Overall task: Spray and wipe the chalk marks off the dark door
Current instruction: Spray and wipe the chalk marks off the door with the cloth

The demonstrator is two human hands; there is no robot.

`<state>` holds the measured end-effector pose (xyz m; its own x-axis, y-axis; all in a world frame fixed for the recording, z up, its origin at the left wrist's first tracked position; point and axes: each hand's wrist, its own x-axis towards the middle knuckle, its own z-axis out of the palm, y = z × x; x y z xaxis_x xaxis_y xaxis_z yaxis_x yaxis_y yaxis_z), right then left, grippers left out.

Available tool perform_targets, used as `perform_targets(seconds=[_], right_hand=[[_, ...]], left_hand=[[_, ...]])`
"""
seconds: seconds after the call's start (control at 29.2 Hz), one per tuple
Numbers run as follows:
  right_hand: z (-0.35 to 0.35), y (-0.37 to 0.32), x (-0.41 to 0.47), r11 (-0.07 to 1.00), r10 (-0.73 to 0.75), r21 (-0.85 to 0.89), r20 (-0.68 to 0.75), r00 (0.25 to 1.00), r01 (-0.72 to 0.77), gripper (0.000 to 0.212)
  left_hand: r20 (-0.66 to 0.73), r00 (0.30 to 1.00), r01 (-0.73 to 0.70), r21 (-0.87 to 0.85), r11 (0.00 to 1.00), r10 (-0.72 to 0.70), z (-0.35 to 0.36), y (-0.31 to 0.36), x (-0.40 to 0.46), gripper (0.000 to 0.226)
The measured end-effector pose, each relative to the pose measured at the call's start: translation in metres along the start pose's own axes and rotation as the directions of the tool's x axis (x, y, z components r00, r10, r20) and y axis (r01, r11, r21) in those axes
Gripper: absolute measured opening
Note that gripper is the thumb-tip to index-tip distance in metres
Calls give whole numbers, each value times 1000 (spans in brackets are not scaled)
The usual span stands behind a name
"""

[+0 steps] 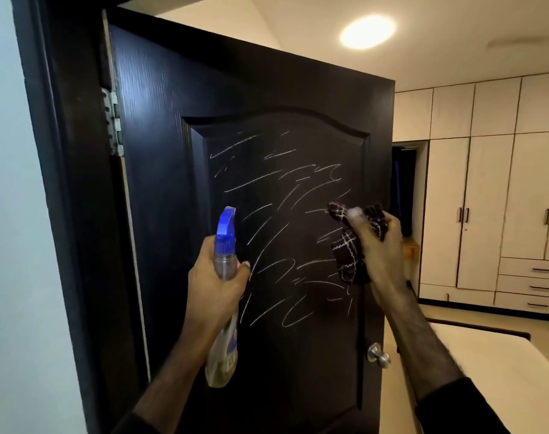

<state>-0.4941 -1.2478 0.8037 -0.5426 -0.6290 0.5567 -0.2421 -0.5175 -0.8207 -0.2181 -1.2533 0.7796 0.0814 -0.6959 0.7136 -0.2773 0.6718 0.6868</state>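
Dark wood-grain door (160, 189) stands ajar on its frame, raised arched panel facing the camera. White chalk marks (267, 180) cover the panel as loose slanted scribbles, running from near the arch down to below both hands.

Left hand (215, 286): fingers wrapped round the neck of a spray bottle (224, 349), thumb tip lying across the front of the neck. Bottle upright, clear body with pale yellowish liquid hanging below the hand, blue trigger head (226, 227) rising above it. Nozzle sits close to the panel; whether it touches cannot be told. Chalk marks lie directly to the right of this hand and above it.

Right hand (376, 242): fingers closed in a fist on a bunched maroon checked cloth (348, 255). Cloth spills out to the left of the hand and below it, over the right part of the scribbles. Contact between cloth and door cannot be confirmed. Both forearms bare, with dark sleeves (454, 408) at the lower edge.

Round metal door knob (378, 355) sits well below the right hand on the door's free edge. Metal hinge (113, 123) sits above and to the left of the left hand. Cream wardrobe (501, 183) stands beyond the right hand; 1 ceiling light (367, 31) is lit.
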Motion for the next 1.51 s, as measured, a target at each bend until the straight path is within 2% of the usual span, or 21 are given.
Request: perform_targets(seconds=[0.03, 0.07, 0.14, 0.27, 0.41, 0.62, 0.75, 1.1, 1.23, 1.51], right_hand=[[4, 2, 7, 998, -32, -61, 22, 999, 33, 100], [9, 5, 13, 985, -95, -143, 35, 995, 99, 105], [20, 9, 28, 934, -237, -257, 72, 969, 248, 99], [42, 13, 57, 836, -459, -249, 171, 872, 488, 84], [63, 18, 82, 749, -586, -229, 210, 783, 622, 77], [103, 26, 110, 686, -648, -256, 210, 732, 681, 79], [117, 27, 116, 707, -613, -270, 228, 757, 654, 79], [128, 36, 132, 734, -579, -275, 226, 783, 622, 79], [133, 34, 134, 728, -605, -240, 215, 767, 642, 75], [145, 37, 140, 717, -625, -189, 251, 739, 671, 77]], left_hand=[[-8, 1000, -7, 6, 1000, 7, 4, -3, 4, 44], [-15, 1000, -13, 13, 1000, 13, 7, -5, 8, 43], [-35, 999, -4, 34, 999, 5, 16, -10, 17, 43], [-68, 997, 37, 74, 997, -32, 31, -14, 40, 41], [-99, 995, 38, 99, 994, -29, 43, -13, 60, 37], [-118, 993, 14, 130, 991, 1, 48, -16, 89, 36], [-73, 997, -9, 155, 988, 20, 42, -18, 104, 39], [-129, 991, -34, 60, 998, 41, 15, -15, 117, 29], [-173, 985, -20, -50, 999, 11, 4, -15, 119, 27], [-155, 987, -55, -58, 997, 45, 3, -6, 129, 26]])
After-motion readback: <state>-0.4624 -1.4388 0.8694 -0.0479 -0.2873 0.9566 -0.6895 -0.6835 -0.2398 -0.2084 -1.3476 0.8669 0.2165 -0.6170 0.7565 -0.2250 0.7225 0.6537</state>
